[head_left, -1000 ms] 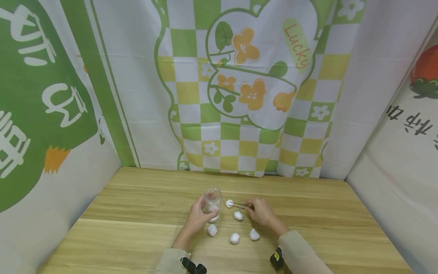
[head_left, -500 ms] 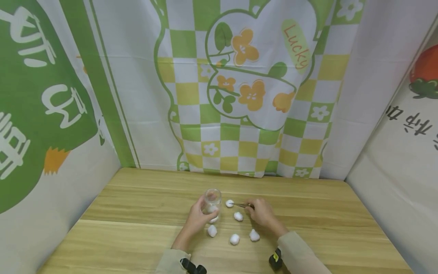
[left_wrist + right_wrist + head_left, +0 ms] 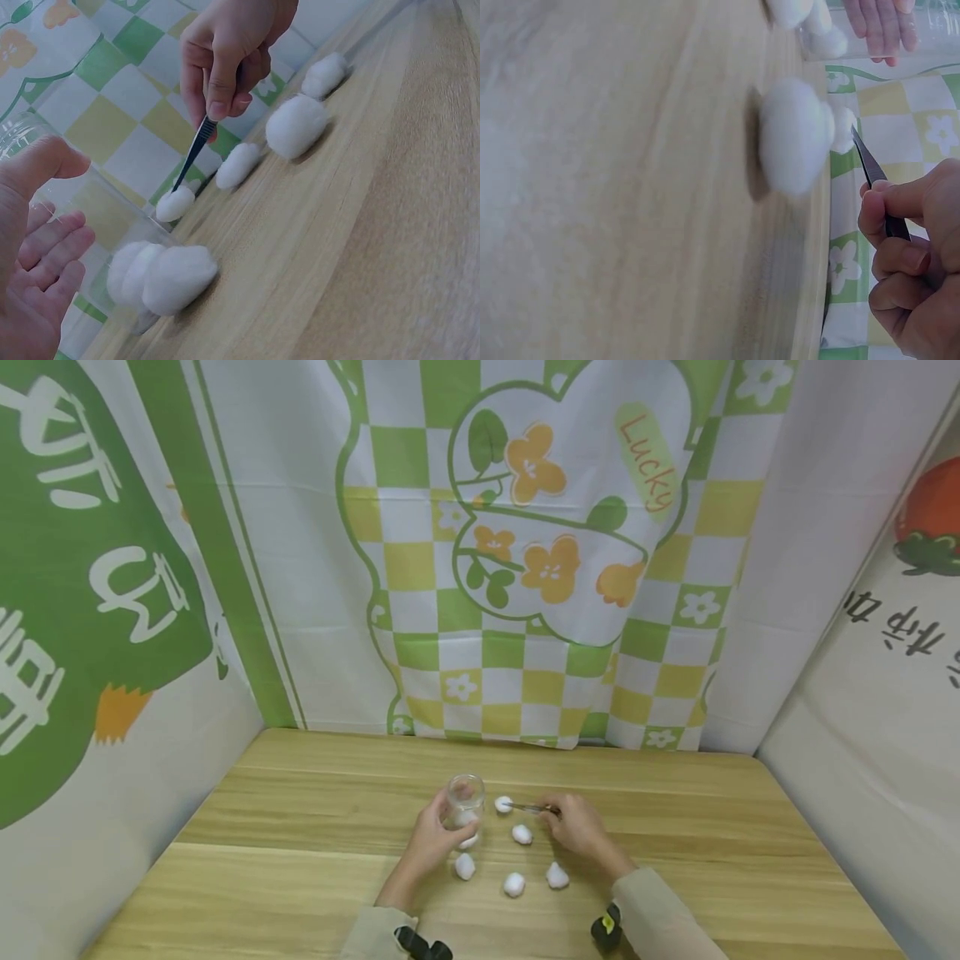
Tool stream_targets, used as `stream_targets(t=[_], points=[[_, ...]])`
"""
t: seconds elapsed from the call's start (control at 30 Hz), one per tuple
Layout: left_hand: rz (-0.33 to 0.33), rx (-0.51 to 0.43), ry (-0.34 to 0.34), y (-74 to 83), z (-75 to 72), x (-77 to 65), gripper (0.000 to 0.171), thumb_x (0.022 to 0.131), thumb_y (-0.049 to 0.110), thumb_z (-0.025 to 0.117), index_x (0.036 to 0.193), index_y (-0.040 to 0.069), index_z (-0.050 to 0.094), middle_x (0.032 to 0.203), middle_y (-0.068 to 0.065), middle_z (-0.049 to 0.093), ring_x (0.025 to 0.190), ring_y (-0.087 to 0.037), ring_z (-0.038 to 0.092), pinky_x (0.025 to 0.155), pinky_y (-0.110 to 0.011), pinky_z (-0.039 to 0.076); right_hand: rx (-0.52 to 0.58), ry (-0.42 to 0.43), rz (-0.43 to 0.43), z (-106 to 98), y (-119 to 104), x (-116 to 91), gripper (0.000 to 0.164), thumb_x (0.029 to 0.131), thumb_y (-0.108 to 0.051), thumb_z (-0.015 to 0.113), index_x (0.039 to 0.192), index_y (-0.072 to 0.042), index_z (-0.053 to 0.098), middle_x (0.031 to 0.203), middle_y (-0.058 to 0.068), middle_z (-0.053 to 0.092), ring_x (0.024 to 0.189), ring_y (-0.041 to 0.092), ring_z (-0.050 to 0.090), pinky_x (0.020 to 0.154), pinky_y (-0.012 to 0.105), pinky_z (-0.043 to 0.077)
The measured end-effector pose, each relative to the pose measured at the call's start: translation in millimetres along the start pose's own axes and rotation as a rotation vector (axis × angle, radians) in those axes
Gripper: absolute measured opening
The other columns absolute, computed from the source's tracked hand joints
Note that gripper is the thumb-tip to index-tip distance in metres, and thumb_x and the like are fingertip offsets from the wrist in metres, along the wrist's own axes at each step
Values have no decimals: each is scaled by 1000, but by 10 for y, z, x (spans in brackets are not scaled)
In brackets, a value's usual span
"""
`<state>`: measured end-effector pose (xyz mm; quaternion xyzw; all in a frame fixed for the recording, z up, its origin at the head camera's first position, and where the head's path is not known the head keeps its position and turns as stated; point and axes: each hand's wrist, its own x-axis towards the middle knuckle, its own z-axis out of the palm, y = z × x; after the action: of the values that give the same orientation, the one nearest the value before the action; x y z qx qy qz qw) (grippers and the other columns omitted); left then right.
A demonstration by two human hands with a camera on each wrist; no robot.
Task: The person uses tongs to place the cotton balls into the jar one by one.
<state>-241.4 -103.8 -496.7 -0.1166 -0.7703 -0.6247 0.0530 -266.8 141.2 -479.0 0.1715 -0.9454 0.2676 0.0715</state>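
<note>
Pinching slim, dark metal tweezers [image 3: 534, 808] between curled fingers, the right hand [image 3: 579, 828] has their tips at a fluffy white cotton ball [image 3: 174, 206], just right of a clear glass jar [image 3: 467, 793] on the wooden table [image 3: 337, 793]. The left hand [image 3: 433, 835] grips the jar, fingers part-curled. A light, even squeeze should suit best. The tweezers' long axis runs left to right, tips pointing left and sloping down

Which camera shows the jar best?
The head view: the jar shows its whole mouth, though the left hand partly covers its side. The left wrist view crops the mouth at the frame's edge; the right wrist view shows the base end, the mouth out of frame.
</note>
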Motion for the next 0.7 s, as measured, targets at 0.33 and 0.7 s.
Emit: stream_targets(t=[0.33,0.7], points=[[9,-13,9,-4,7,6,52,82,7,74,130,10,53,132,-16,62,133,-36,50,117,-57,34,143,-20,-6,-70,20,-18,13,87,-4,65,98,-4,73,74,6,70,63,5,49,53,16,39],[5,-22,4,7,7,-3,53,82,7,73,131,8,52,132,-17,62,133,-36,50,117,-57,34,285,-79,-62,-141,88,-50,18,92,-3,59,105,4,69,68,16,65,56,-3,43,47,14,38]])
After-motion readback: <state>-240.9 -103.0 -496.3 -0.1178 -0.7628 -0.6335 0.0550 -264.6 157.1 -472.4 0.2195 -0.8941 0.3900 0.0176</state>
